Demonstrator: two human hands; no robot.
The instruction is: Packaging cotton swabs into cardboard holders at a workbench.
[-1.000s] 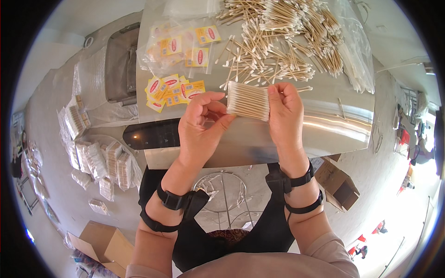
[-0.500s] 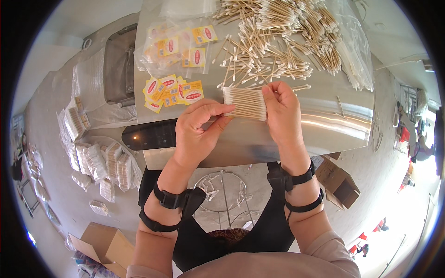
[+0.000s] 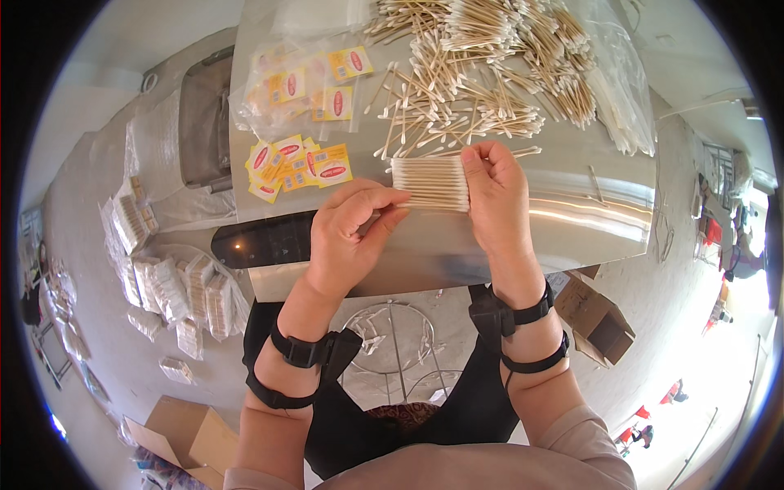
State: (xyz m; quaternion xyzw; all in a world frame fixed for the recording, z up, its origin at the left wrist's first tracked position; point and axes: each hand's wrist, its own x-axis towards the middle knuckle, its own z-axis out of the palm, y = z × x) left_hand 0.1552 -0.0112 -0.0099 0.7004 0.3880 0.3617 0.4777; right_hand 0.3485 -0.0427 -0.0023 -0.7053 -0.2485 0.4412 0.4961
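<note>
The thumb and forefinger of my left hand are pinched nearly together on the lower left corner of a flat bundle of cotton swabs, their tips pressing its end. My right hand grips the opposite end, thumb laid along the front near the upper corner and the other fingers curled in behind, partly hidden. The bundle is held up between both hands, over the near part of a shiny metal table, its wooden sticks running side to side and its white tips at either end. Just beyond it spreads a large heap of loose swabs, with a clear plastic bag along its right side. Left of the heap lie overlapping yellow cards and, farther back, clear pouches with similar cards. Black straps circle my forearms. On the floor to the left are wrapped swab packs; open cardboard boxes stand on either side of me.
</note>
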